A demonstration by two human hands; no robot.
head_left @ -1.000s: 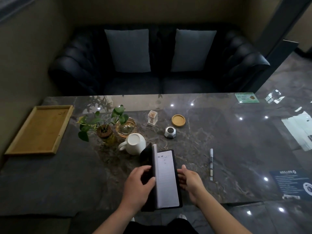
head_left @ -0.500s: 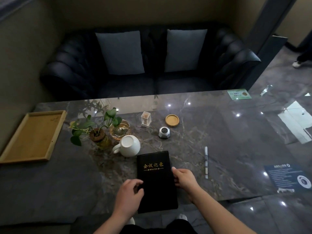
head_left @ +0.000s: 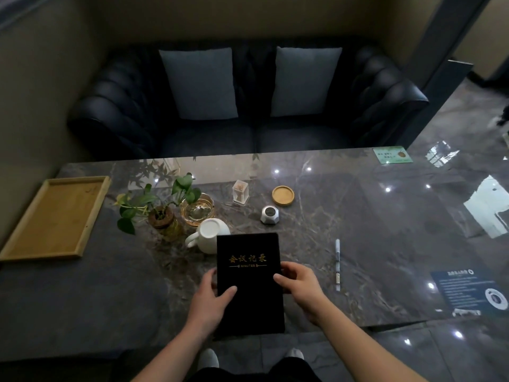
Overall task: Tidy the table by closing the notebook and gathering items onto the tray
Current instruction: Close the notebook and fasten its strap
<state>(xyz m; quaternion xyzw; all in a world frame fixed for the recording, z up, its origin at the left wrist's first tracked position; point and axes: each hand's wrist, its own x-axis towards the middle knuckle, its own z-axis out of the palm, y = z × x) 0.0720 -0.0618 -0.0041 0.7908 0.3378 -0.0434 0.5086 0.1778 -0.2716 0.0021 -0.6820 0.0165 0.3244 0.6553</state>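
The black notebook (head_left: 249, 282) with gold lettering is closed, at the near edge of the marble table (head_left: 371, 244). My left hand (head_left: 210, 304) grips its left edge, thumb on the cover. My right hand (head_left: 298, 282) grips its right edge. A wooden tray (head_left: 22, 238) lies bare at the far left. A white mug (head_left: 210, 238) stands just beyond the notebook. A white pen (head_left: 337, 264) lies to the right of my right hand.
A potted plant (head_left: 162, 213), a glass ashtray (head_left: 197, 209), a toothpick holder (head_left: 240, 192), a wooden coaster (head_left: 283, 195) and a small white hexagonal device (head_left: 269, 215) stand mid-table. A green card (head_left: 392, 155) and a blue sign (head_left: 471, 289) lie at the right. A black sofa (head_left: 248, 106) stands behind.
The notebook was half open a second ago; my left hand folded its cover over and it now lies closed. Both hands have taken hold of its edges.
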